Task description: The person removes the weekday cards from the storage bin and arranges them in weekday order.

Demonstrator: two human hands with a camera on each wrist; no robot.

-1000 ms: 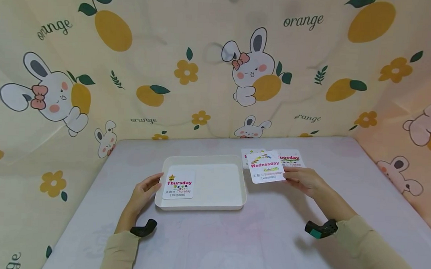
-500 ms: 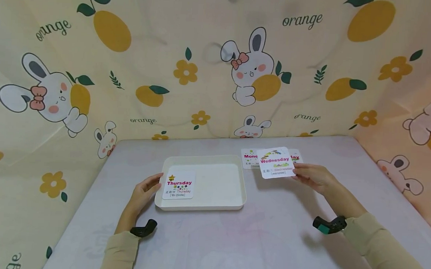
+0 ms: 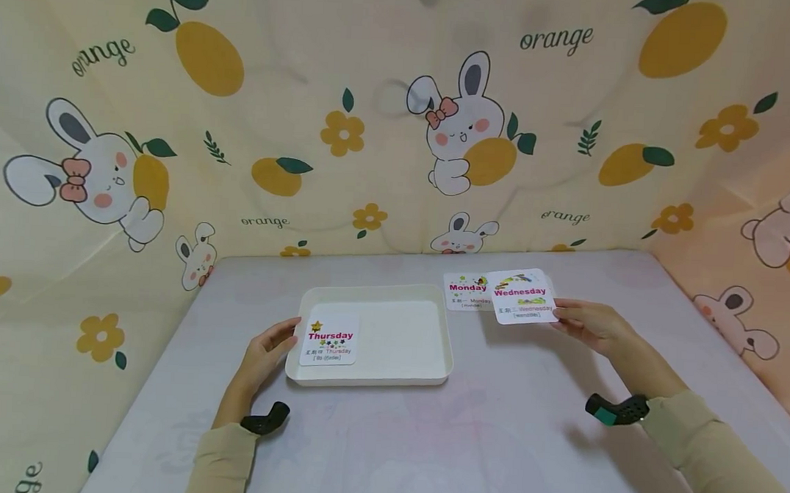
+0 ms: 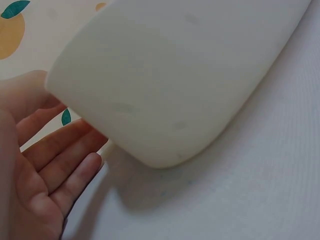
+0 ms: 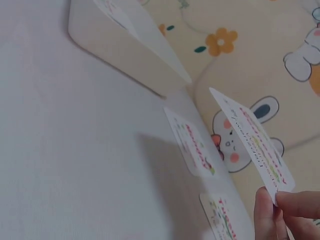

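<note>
My right hand (image 3: 593,326) pinches a white "Wednesday" flashcard (image 3: 524,297) by its right edge, holding it tilted above the table; in the right wrist view its thumb and fingertips are on the card's lower corner. A "Monday" flashcard (image 3: 467,291) lies on the table, partly overlapped by the held card. The "Tuesday" flashcard (image 5: 220,215) lies beside it, shown in the right wrist view and almost hidden in the head view. My left hand (image 3: 264,355) touches the left end of a white tray (image 3: 402,381) with loosely extended fingers. Inside the tray lies a "Thursday" flashcard (image 3: 329,340).
The table (image 3: 386,452) has a pale cloth. Behind it and at the sides hangs a cream backdrop (image 3: 377,54) printed with rabbits and oranges. The flashcards lie near the table's back edge, right of the tray.
My right hand has carried the "Wednesday" card to the right and slightly back, uncovering the "Monday" card and covering most of the "Tuesday" one. The left hand and the tray have stayed put.
</note>
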